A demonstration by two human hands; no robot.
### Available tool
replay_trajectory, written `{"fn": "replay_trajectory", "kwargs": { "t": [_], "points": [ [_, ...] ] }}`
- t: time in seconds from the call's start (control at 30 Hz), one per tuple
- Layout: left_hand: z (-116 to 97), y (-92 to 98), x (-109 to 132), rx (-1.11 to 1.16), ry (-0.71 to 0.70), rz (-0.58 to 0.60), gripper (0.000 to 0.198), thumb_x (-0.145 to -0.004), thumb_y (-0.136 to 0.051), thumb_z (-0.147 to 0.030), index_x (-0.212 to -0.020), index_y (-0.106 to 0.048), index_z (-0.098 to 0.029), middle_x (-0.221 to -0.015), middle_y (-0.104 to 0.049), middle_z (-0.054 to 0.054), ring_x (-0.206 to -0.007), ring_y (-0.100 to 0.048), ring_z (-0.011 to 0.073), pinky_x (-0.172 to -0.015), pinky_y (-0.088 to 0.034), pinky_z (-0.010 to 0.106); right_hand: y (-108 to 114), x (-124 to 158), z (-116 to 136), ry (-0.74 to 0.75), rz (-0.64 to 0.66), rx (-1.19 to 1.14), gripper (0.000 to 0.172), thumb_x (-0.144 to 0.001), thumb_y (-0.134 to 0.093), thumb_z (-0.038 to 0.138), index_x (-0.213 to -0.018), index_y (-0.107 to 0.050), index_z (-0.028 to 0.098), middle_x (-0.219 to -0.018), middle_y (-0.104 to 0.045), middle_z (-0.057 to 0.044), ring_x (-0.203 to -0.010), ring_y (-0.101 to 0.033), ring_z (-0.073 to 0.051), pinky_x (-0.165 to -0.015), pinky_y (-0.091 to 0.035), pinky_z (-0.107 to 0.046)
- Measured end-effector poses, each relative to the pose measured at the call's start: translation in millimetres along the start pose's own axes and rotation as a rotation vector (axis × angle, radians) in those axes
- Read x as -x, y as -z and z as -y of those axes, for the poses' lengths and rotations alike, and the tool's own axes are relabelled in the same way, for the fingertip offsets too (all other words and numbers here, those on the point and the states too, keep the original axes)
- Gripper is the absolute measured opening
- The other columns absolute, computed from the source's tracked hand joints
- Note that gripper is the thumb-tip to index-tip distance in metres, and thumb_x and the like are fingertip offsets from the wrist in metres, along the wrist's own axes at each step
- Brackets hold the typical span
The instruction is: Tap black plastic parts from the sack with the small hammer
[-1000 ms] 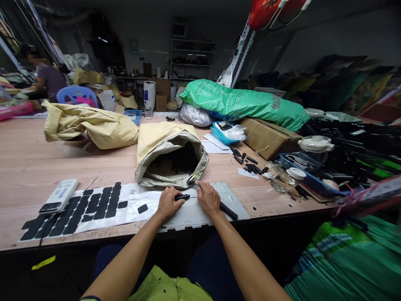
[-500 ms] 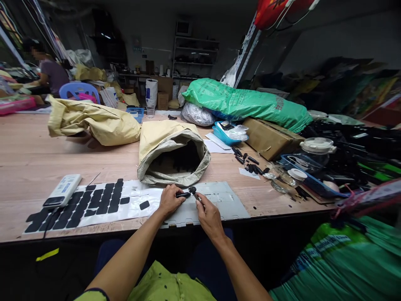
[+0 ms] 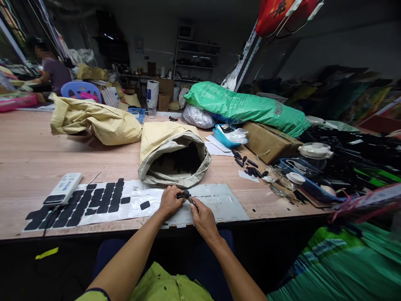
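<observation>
Over the grey board, my left hand is closed around a small black elongated part, most of it hidden by the fingers. My right hand grips a slim hand tool with a round black head and a metallic shaft; its exact kind is unclear. The tool's head meets the end of the black part between both hands. Just beyond them lies a yellow paper sack, its mouth facing me and dark pieces inside. A sheet of black rounded pads lies left of my left hand.
On the left are a white box-shaped device with a cable and another folded sack. To the right lie loose black parts, a cardboard box, a lidded jar and a green sack. A person sits far left.
My right hand has shifted slightly left, bringing the tool's round head from just beside the black part against its end. My left hand keeps its grip in nearly the same place.
</observation>
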State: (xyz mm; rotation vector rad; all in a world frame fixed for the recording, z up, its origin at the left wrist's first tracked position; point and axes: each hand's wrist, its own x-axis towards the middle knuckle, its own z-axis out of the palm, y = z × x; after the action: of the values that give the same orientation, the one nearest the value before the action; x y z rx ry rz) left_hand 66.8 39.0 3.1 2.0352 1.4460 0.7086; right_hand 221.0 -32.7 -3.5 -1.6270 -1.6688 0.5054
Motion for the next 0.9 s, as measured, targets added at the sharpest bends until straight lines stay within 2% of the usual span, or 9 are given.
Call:
{"fn": "replay_trajectory", "kwargs": {
  "t": [0.17, 0.27, 0.37, 0.5, 0.67, 0.77, 0.83, 0.9],
  "points": [
    [1, -0.7, 0, 0.000, 0.001, -0.008, 0.011, -0.075, -0.071, -0.024, -0.086, -0.072, -0.021, -0.089, -0.064, 0.003, -0.091, -0.053, 0.0210, -0.082, -0.040, 0.033, 7, -20, -10, -0.030, -0.091, 0.071, 0.036, -0.091, -0.044, 0.030, -0.119, -0.066, 0.022, -0.115, -0.071, -0.006, -0.105, -0.066, -0.021, -0.092, -0.051, -0.033],
    [2, -1.2, 0, 0.005, -0.013, -0.010, 0.012, -0.074, -0.072, -0.024, -0.086, -0.072, -0.021, -0.085, -0.063, 0.002, -0.087, -0.052, 0.0205, -0.079, -0.040, 0.033, 14, -39, -19, -0.052, -0.159, 0.243, 0.035, -0.091, -0.045, 0.026, -0.120, -0.065, 0.020, -0.117, -0.069, -0.007, -0.105, -0.063, -0.020, -0.090, -0.047, -0.031],
    [2, -1.1, 1, 0.012, -0.013, -0.007, 0.012, -0.072, -0.072, -0.024, -0.084, -0.072, -0.021, -0.083, -0.062, 0.002, -0.086, -0.052, 0.0205, -0.076, -0.039, 0.032, 16, -51, -30, -0.068, -0.161, 0.465, 0.033, -0.092, -0.047, 0.022, -0.120, -0.065, 0.020, -0.109, -0.069, -0.007, -0.096, -0.061, -0.020, -0.083, -0.043, -0.029],
    [2, -0.3, 0, 0.006, -0.017, 0.005, 0.011, -0.074, -0.072, -0.026, -0.083, -0.071, -0.021, -0.084, -0.062, 0.002, -0.087, -0.051, 0.0206, -0.077, -0.039, 0.032, 10, -55, -39, -0.040, -0.157, 0.677, 0.031, -0.094, -0.048, 0.021, -0.121, -0.064, 0.020, -0.099, -0.067, -0.006, -0.090, -0.057, -0.020, -0.076, -0.037, -0.029],
    [-1, 3.9, 4, -0.002, -0.074, 0.024, 0.011, -0.080, -0.066, -0.030, -0.085, -0.070, -0.021, -0.084, -0.063, 0.003, -0.088, -0.051, 0.0219, -0.079, -0.039, 0.034, 7, -54, -38, -0.028, -0.166, 0.728, 0.026, -0.094, -0.050, 0.021, -0.117, -0.063, 0.020, -0.099, -0.065, -0.005, -0.089, -0.055, -0.019, -0.074, -0.033, -0.028],
    [-8, 7.1, 32, 0.073, -0.166, 0.029, 0.015, -0.088, -0.058, -0.031, -0.094, -0.066, -0.021, -0.090, -0.065, 0.005, -0.090, -0.054, 0.0221, -0.083, -0.040, 0.036, 7, -55, -36, -0.040, -0.164, 0.734, 0.023, -0.094, -0.052, 0.022, -0.114, -0.063, 0.020, -0.098, -0.064, -0.005, -0.089, -0.054, -0.018, -0.073, -0.031, -0.028],
    [-12, 6.1, 65, 0.153, -0.238, 0.075, 0.019, -0.092, -0.052, -0.033, -0.103, -0.063, -0.023, -0.097, -0.066, 0.005, -0.091, -0.057, 0.0209, -0.086, -0.042, 0.034, 6, -55, -36, -0.043, -0.165, 0.734, 0.022, -0.093, -0.053, 0.022, -0.113, -0.063, 0.020, -0.098, -0.063, -0.005, -0.089, -0.053, -0.018, -0.073, -0.031, -0.029],
    [-10, 0.2, 102, 0.184, -0.318, 0.174, 0.023, -0.095, -0.048, -0.035, -0.110, -0.061, -0.025, -0.101, -0.067, 0.006, -0.092, -0.060, 0.0200, -0.088, -0.044, 0.033, 6, -55, -37, -0.046, -0.166, 0.735, 0.022, -0.092, -0.054, 0.022, -0.112, -0.063, 0.020, -0.099, -0.063, -0.005, -0.088, -0.053, -0.018, -0.073, -0.031, -0.029]
  ]
}}
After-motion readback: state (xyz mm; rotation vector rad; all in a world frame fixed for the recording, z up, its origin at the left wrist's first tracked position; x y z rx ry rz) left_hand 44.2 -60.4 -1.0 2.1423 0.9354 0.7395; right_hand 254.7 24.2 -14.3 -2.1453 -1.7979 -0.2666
